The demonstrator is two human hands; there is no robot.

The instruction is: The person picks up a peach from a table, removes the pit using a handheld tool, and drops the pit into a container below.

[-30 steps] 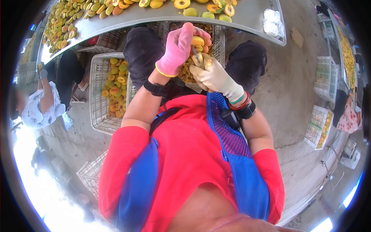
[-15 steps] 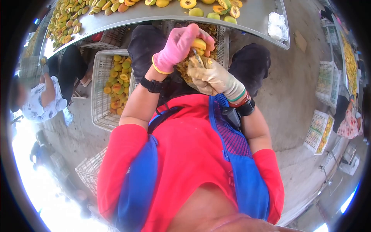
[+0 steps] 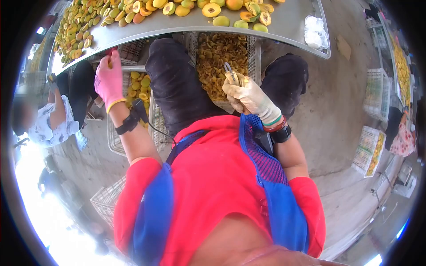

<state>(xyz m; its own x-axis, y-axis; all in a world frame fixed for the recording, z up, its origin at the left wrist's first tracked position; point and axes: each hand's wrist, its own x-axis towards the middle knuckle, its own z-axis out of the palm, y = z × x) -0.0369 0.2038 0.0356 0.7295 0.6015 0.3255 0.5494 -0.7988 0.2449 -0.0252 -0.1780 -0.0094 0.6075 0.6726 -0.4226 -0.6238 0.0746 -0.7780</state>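
My left hand (image 3: 109, 80), in a pink glove, is over the near end of a pale plastic crate (image 3: 116, 137) of yellow-orange stone-fruit halves (image 3: 141, 86). Its fingers are curled; whatever may be in them is hidden. My right hand (image 3: 248, 95), in a soiled white glove, grips a small hand tool with a looped metal tip (image 3: 228, 68), pointing up and away from me. Beyond it, between my knees, stands another crate (image 3: 254, 57) filled with brownish-yellow fruit scraps (image 3: 222, 62).
A metal table (image 3: 284, 24) ahead carries many whole and halved fruits (image 3: 80, 29) and a white plastic bundle (image 3: 316, 33). A co-worker (image 3: 51, 115) sits at left, another person (image 3: 401, 137) at far right near a fruit crate (image 3: 369, 150). A crate (image 3: 106, 199) stands behind my left arm.
My left hand has moved left from in front of me to above the fruit crate, away from the right hand. The right hand stays near its place, the tool now in plain sight.
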